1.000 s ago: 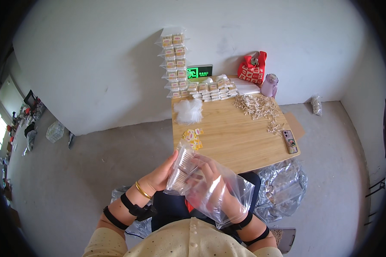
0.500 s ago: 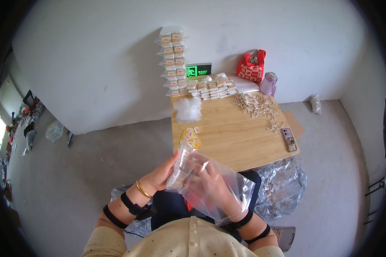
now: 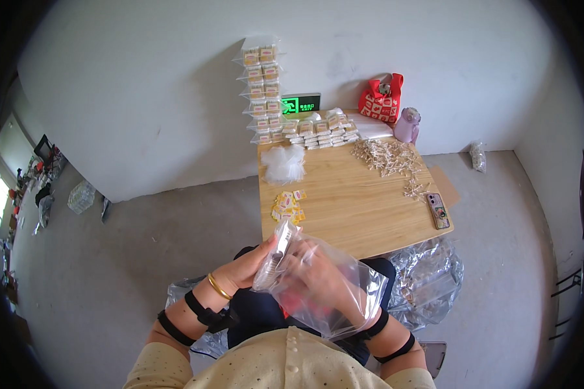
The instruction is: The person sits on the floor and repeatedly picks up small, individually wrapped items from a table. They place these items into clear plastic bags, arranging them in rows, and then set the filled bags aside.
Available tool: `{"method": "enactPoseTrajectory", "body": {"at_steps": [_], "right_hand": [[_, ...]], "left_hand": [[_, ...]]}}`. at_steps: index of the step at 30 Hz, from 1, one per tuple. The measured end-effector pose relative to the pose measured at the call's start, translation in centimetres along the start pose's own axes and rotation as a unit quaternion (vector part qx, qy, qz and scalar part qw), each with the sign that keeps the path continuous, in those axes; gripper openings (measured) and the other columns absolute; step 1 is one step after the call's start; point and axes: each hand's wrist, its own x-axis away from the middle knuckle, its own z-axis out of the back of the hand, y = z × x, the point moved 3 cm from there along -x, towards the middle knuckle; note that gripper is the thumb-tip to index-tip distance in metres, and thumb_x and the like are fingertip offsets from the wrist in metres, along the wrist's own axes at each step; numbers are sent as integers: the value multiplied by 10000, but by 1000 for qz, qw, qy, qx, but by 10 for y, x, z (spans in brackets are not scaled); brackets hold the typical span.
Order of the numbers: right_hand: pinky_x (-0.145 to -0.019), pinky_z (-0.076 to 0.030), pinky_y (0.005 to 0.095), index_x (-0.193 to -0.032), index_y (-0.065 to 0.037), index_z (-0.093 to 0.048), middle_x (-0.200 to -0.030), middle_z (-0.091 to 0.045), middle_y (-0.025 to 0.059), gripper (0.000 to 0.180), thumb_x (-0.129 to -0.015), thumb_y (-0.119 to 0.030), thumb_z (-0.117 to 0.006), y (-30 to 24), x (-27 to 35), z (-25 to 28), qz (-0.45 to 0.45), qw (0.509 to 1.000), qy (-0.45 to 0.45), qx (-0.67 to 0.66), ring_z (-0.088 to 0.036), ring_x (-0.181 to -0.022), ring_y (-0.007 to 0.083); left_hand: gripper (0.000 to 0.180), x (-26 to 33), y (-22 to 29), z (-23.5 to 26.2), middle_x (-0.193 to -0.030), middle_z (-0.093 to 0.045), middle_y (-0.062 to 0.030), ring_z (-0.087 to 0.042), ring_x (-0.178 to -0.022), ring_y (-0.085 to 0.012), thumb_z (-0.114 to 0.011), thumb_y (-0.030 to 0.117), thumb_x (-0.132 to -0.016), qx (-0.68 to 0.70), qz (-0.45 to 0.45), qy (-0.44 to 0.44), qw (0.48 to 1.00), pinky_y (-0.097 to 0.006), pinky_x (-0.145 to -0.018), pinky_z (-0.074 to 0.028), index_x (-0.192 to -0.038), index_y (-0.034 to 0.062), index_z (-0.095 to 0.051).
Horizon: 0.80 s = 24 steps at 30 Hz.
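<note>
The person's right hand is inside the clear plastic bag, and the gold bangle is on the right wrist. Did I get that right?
Not quite: the gold bangle is on the left wrist, just below the left hand, as the head view shows. The right hand is inside the clear plastic bag, as you said.

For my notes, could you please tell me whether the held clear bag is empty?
It is not empty: bundled swabs show through the clear bag beside the left hand.
</note>
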Motion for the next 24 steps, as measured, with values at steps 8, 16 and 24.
{"method": "enactPoseTrajectory", "body": {"at_steps": [8, 16, 24], "right_hand": [[-952, -452, 437, -1087, -57, -612, -1143, -556, 155, 330, -807, -192, -721, 6, -7, -10, 40, 998, 0, 57, -547, -1081, 365], [-939, -452, 454, -1121, -82, -618, -1154, -561, 146, 325, -820, -165, -707, 15, -5, -15, -27, 997, -43, -56, -552, -1067, 370], [-1076, -397, 374, -1341, -60, -565, -1393, -532, 121, 458, -899, -119, -667, 40, 20, 13, -61, 935, -108, -331, -505, -1284, 267]], "left_hand": [[732, 3, -6, 9, -1224, -575, 10, -567, -968, -60, -525, 519, -992, -33, 11, 3, 999, -248, -804, -491, -1569, 176, -231], [643, 7, -23, 35, -1231, -576, -2, -594, -987, -104, -531, 485, -993, 53, 15, 77, 996, -319, -786, -536, -1535, 203, -329], [576, 3, -56, 99, -1240, -626, -170, -669, -1033, -293, -555, 436, -976, 207, 4, 118, 971, -451, -872, -567, -1398, 57, -457]]}}
